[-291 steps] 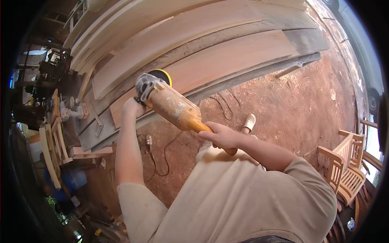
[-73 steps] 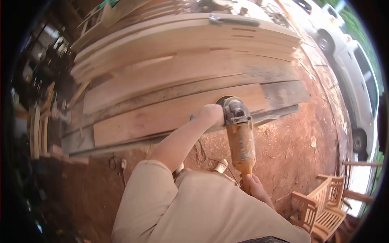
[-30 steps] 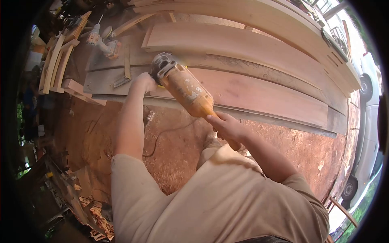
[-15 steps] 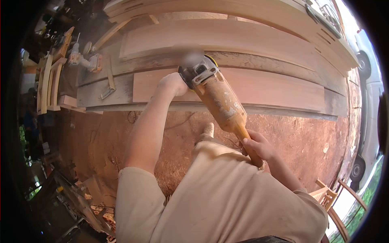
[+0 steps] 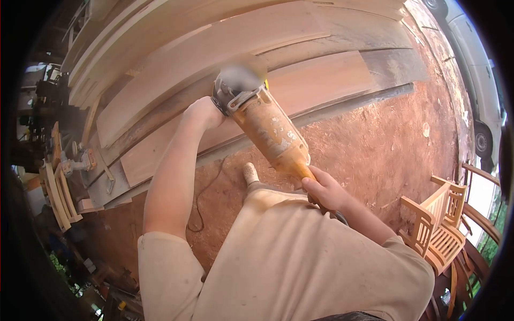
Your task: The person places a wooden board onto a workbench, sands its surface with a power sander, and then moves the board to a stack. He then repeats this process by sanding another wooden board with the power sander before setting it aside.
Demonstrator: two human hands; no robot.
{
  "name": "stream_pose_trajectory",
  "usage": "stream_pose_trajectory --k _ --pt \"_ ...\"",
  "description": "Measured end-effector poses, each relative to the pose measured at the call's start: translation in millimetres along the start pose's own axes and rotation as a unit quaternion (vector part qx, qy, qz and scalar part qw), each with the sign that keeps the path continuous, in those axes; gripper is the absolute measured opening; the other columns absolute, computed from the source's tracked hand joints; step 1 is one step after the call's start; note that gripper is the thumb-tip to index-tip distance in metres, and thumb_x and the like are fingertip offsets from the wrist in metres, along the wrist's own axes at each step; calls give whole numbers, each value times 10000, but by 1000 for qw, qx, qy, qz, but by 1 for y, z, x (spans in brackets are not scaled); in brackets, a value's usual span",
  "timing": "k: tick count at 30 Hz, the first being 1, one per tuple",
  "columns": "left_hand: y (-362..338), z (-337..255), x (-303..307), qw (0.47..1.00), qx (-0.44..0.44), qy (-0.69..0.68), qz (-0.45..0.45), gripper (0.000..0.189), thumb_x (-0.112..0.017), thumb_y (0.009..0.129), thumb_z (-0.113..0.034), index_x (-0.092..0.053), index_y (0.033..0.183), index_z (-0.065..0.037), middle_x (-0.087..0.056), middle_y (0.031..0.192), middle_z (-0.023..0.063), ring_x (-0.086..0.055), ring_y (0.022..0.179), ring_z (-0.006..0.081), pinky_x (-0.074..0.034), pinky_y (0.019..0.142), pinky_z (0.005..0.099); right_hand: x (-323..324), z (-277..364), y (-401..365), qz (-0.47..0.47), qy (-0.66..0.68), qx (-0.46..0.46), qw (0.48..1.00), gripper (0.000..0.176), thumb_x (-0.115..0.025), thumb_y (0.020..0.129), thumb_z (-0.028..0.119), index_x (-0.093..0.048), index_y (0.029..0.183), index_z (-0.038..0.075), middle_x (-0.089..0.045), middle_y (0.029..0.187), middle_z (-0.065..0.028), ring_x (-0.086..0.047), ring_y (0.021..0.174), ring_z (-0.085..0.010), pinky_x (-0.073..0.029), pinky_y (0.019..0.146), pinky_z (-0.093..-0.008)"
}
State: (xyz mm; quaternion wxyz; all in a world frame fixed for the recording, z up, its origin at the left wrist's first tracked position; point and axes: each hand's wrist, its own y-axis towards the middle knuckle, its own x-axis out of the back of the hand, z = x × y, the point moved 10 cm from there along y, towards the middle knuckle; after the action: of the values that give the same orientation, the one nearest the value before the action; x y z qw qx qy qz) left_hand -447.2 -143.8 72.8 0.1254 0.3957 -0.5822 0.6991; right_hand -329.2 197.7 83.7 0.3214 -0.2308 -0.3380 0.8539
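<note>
A worn orange angle grinder (image 5: 270, 128) spans the middle of the view, its metal head pointing away from me over the bench. My left hand (image 5: 206, 113) is closed at the left side of the head; its fingers are mostly hidden. Around the rear handle, close to my shirt, my right hand (image 5: 325, 190) is wrapped. A blur hides part of the grinder's head. Beneath the tool lies a smooth wooden board (image 5: 326, 83) on the weathered bench planks (image 5: 393, 67). Another long board (image 5: 155, 93) rests just beyond it.
At the left are a cordless drill (image 5: 80, 162) and curved wooden pieces (image 5: 56, 195). A power cord (image 5: 199, 214) trails over the reddish, dusty ground (image 5: 369, 144). Slatted wooden chairs (image 5: 441, 230) stand at the right, and a vehicle (image 5: 474, 69) is parked beyond.
The view has turned, so the bench now slants up to the right and more of the chairs shows. Both hands keep their hold on the grinder, which appears slightly further left.
</note>
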Motion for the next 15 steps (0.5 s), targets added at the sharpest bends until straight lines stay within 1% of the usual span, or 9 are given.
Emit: stream_pose_trajectory --k 1,3,5,6,8,9,11,14,15 --pt "6 -21 5 999 -19 28 -10 372 -637 922 -346 -758 1204 -135 -697 1310 147 -647 1241 339 -542 1010 445 10 1 -8 -15 10 -10 1000 505 -551 1066 334 -481 1468 37 -548 899 -4 -555 703 -104 -491 633 -288" --pt "14 -68 17 999 -24 45 -9 362 -638 914 -314 -759 1204 -135 -697 1308 150 -648 1241 339 -541 1014 443 38 -11 -18 -36 31 -18 999 508 -551 1066 335 -481 1467 32 -545 891 -3 -555 703 -104 -490 629 -288" --pt "24 -116 27 997 -35 62 -9 354 -638 905 -282 -760 1203 -134 -698 1306 153 -648 1241 340 -539 1017 441 67 -24 -26 -61 69 25 995 509 -547 1068 335 -483 1468 26 -552 895 -6 -559 705 -102 -493 628 -288" --pt "30 -141 31 995 -54 85 -9 357 -645 893 -250 -758 1213 -139 -694 1315 153 -646 1247 340 -537 1023 442 77 -26 -32 -70 79 28 994 509 -547 1068 335 -483 1468 26 -552 895 -6 -559 705 -102 -493 628 -288" --pt "44 -183 39 990 -79 117 -11 365 -651 881 -219 -755 1223 -144 -690 1323 152 -643 1253 339 -536 1028 443 99 -21 -41 -107 125 53 985 445 -544 1070 329 -527 1392 23 -559 895 -12 -565 702 -104 -501 631 -292" --pt "47 -208 43 985 -99 141 -9 378 -660 869 -189 -752 1234 -150 -685 1335 150 -639 1261 340 -535 1032 446 109 -22 -45 -113 132 59 983 445 -544 1070 329 -527 1392 23 -559 895 -12 -565 702 -104 -501 631 -292" --pt "46 -252 54 978 -121 172 -11 396 -669 857 -160 -748 1245 -156 -679 1347 148 -634 1270 341 -534 1037 448 133 -28 -54 -132 151 60 978 378 -536 1074 338 -560 1292 30 -567 894 -15 -574 701 -108 -508 633 -294" --pt "32 -313 71 971 -158 179 3 438 -697 853 -157 -728 1290 -179 -653 1403 130 -604 1323 325 -512 1074 448 163 -27 -67 -174 158 84 968 407 -536 1069 384 -541 1265 28 -573 939 -46 -592 675 -135 -515 621 -294" --pt "40 -330 73 971 -158 179 -1 438 -697 853 -157 -728 1290 -179 -653 1403 130 -604 1323 325 -512 1074 448 171 -26 -72 -197 165 86 963 421 -530 1069 402 -540 1274 34 -578 947 -52 -590 668 -136 -520 616 -293"
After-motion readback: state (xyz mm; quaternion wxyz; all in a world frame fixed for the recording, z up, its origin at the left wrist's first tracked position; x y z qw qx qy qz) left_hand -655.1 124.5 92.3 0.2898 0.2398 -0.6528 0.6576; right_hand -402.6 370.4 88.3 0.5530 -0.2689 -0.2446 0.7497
